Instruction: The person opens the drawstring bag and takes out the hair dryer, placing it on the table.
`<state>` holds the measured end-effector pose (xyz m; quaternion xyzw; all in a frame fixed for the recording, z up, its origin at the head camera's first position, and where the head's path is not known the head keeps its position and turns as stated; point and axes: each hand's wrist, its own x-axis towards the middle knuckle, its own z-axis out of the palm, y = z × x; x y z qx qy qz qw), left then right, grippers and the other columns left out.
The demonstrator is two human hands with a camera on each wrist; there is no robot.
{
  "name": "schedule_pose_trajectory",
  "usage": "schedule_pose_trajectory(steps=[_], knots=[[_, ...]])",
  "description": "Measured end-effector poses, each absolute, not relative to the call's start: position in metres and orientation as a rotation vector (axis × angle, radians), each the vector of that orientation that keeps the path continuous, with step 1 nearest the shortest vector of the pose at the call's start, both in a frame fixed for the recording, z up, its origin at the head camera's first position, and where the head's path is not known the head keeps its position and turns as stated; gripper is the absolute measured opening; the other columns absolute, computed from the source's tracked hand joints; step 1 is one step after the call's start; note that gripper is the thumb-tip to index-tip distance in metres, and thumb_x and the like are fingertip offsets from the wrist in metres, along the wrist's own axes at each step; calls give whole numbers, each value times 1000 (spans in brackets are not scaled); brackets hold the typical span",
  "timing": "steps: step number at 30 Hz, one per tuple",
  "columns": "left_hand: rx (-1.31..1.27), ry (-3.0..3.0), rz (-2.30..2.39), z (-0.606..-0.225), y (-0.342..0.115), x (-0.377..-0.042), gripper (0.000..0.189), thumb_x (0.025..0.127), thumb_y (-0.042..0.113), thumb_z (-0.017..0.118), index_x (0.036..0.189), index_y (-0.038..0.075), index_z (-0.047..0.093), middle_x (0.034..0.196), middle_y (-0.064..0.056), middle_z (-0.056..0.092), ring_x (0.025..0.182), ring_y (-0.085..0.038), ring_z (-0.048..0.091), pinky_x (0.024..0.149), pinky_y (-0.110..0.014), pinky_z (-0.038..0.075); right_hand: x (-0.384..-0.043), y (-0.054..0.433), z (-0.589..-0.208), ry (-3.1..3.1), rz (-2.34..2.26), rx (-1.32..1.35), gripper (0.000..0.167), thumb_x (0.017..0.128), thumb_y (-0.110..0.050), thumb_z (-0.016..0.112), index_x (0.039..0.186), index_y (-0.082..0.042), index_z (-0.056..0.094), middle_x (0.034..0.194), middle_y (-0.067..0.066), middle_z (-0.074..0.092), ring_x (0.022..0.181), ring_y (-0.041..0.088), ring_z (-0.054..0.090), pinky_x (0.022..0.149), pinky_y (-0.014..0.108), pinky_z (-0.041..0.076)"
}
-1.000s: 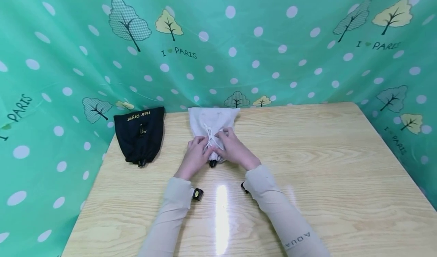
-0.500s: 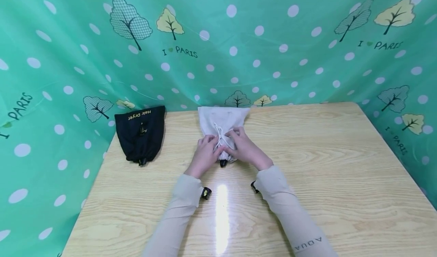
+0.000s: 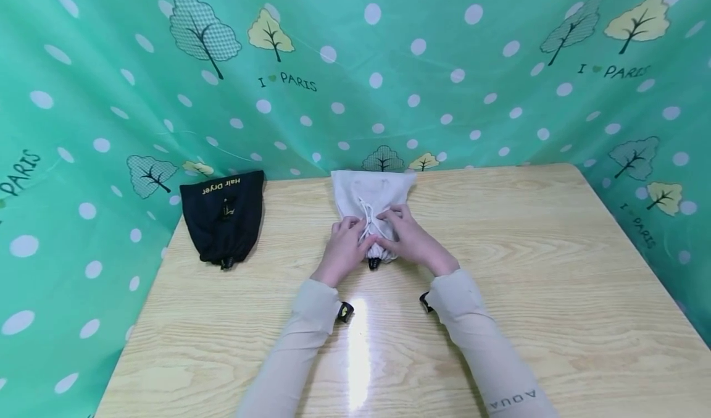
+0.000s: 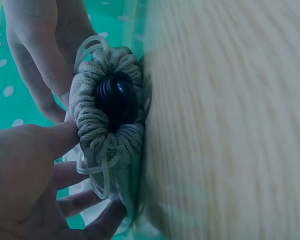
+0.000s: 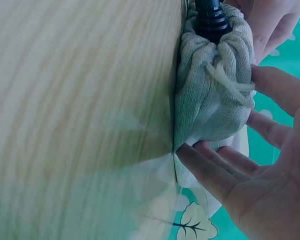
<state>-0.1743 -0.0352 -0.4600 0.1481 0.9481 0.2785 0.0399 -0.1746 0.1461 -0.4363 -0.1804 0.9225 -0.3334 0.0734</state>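
A light grey drawstring bag (image 3: 373, 186) lies on the wooden table (image 3: 533, 251), its wide end toward the green cloth. Its gathered mouth faces the person, and a black ribbed cord end (image 4: 121, 97) pokes out of it. My left hand (image 3: 341, 251) holds the bag's left side, thumb on top by the white drawstring (image 3: 366, 211) and fingers along the edge. On the opposite side my right hand (image 3: 416, 242) holds it the same way, with the thumbs close together over the gathers. Whatever fills the bag is hidden inside.
A black drawstring bag (image 3: 222, 220) lettered "Hair Dryer" lies at the table's back left, a black ribbed end at its mouth. Green polka-dot cloth (image 3: 311, 140) hangs behind the table and along both sides. Black straps sit at both wrists.
The grey bag has slid to the right along the table with both hands on it, away from the black bag. The hands' hold looks the same throughout.
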Motion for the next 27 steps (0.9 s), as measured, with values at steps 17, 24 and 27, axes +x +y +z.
schedule_pose_trajectory(steps=[17,24,27], knots=[[475,2915,834,-463,-22,-177,60,100,46,53,146,8,49,145,-12,48,129,-35,43,104,-48,45,-177,163,-434,2743,-991,-538,53,94,-27,69,138,-5,49,150,25,27,128,43,49,109,56,40],[481,2927,788,-463,-10,-179,62,101,48,50,146,6,48,145,-14,46,130,-36,42,104,-48,46,-182,176,-437,2729,-1012,-564,53,94,-27,68,139,-6,50,150,22,26,129,42,47,110,56,39],[470,2927,789,-463,-6,-179,62,101,48,50,147,6,47,145,-14,46,129,-36,42,102,-48,47,-183,181,-439,2723,-1025,-583,52,94,-26,68,139,-5,50,150,23,26,130,43,46,111,57,38]])
